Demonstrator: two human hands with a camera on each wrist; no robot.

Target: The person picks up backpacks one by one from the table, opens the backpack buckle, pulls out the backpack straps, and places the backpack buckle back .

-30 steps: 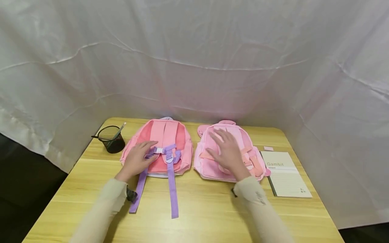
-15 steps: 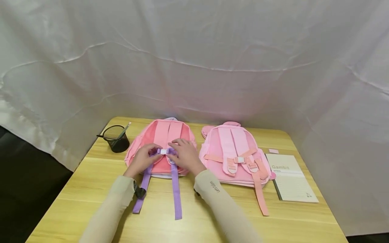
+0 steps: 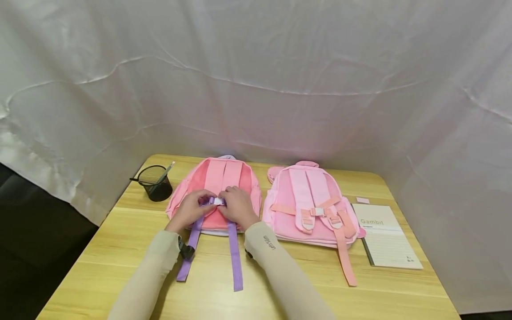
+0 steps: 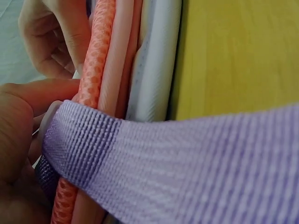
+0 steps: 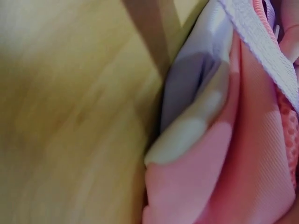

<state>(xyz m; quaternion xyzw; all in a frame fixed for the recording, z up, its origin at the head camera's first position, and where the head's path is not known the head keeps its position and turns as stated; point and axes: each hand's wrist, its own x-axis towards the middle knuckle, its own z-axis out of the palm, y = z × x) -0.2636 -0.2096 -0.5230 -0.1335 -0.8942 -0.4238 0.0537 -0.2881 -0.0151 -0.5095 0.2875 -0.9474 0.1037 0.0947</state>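
A coral-pink backpack [image 3: 199, 180] lies on the table with its straps facing up. Across its straps sits a small white side-release buckle [image 3: 217, 201] on purple webbing. My left hand [image 3: 188, 211] pinches the buckle's left end. From the other side, my right hand [image 3: 241, 208] grips its right end, with fingertips partly hiding it. Two purple strap tails [image 3: 235, 260] hang over the backpack's lower edge onto the table. The left wrist view has a purple strap [image 4: 187, 158] crossing close up, beside both hands' fingers. In the right wrist view the backpack's lower edge [image 5: 196, 182] shows.
To the right lies a light-pink backpack [image 3: 286, 226], its white buckle [image 3: 318, 211] fastened on orange webbing. A notebook [image 3: 390, 246] and a small pink eraser-like block [image 3: 362, 201] are beyond it. A black mesh pen holder [image 3: 160, 191] with a pencil stands left. A grey curtain [image 3: 256, 111] encloses the table.
My right hand has left the light-pink backpack and moved left to the purple-strapped buckle. Both hands have closed in on the buckle from either side.
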